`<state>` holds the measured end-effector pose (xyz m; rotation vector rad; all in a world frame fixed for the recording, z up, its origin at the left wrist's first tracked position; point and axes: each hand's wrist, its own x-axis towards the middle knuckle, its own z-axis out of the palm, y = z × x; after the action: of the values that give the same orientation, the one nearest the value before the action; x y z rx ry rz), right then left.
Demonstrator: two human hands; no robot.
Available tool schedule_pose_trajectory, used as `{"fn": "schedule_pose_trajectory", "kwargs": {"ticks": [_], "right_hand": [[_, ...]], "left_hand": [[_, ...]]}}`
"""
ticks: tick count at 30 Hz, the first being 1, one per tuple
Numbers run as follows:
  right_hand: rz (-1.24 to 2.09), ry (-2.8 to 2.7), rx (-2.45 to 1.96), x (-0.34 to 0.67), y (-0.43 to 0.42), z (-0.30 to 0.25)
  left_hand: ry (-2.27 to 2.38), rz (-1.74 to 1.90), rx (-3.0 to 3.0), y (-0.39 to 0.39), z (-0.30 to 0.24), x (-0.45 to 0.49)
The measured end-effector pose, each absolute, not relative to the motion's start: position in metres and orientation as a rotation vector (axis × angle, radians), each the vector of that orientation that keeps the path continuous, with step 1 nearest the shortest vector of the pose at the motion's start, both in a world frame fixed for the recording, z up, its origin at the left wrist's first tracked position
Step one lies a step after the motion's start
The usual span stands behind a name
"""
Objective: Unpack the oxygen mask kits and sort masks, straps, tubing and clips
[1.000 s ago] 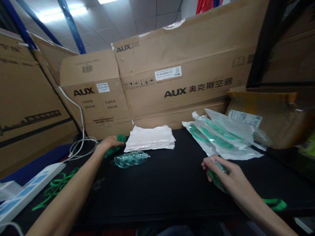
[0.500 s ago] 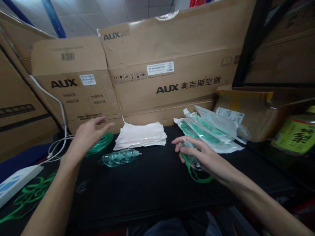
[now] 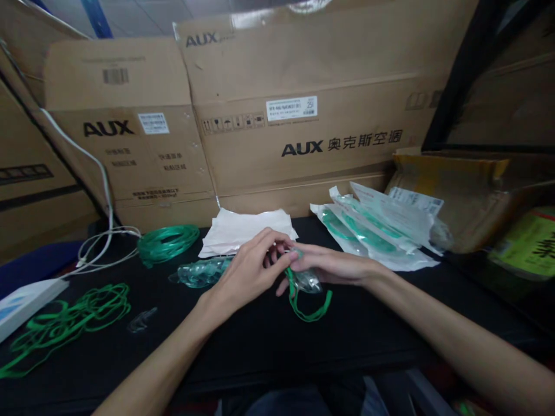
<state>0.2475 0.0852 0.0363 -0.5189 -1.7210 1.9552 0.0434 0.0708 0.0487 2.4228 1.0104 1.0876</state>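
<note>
Both my hands meet over the middle of the black table (image 3: 390, 323). My right hand (image 3: 329, 267) holds a clear plastic mask with a green elastic strap (image 3: 310, 303) that hangs down in a loop. My left hand (image 3: 251, 268) pinches the same mask at its top, fingers curled. Just left of my hands lie more clear masks (image 3: 197, 273). Behind them sits a stack of white plastic bags (image 3: 243, 231).
Sealed packs with green tubing (image 3: 377, 234) lie at the right. A green tubing coil (image 3: 167, 242) and loose green straps (image 3: 65, 318) lie at the left, beside a white cable (image 3: 104, 242) and a power strip (image 3: 21, 300). Cardboard boxes (image 3: 303, 115) wall off the back.
My left hand left the green coil and swung right to meet my right hand, which carried the mask from the right side to the table's middle.
</note>
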Motion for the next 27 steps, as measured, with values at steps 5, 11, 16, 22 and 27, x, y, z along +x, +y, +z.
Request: {"fn": "schedule_pose_trajectory", "kwargs": {"ticks": [5, 11, 16, 22, 27], "right_hand": [[1.865, -1.507, -0.537, 0.245, 0.086, 0.036], [1.829, -1.377, -0.575, 0.245, 0.092, 0.028], [1.810, -1.377, -0.698, 0.245, 0.088, 0.029], [1.432, -1.638, -0.809, 0.249, 0.086, 0.034], [0.629, -2.005, -0.889, 0.250, 0.086, 0.029]], "left_hand": [[1.139, 1.129, 2.145, 0.069, 0.040, 0.047], [0.867, 0.901, 1.822, 0.079, 0.028, 0.047], [0.823, 0.919, 1.723, 0.082, 0.026, 0.050], [0.951, 1.036, 1.702, 0.089, 0.026, 0.047], [1.019, 1.042, 1.620, 0.094, 0.025, 0.045]]}}
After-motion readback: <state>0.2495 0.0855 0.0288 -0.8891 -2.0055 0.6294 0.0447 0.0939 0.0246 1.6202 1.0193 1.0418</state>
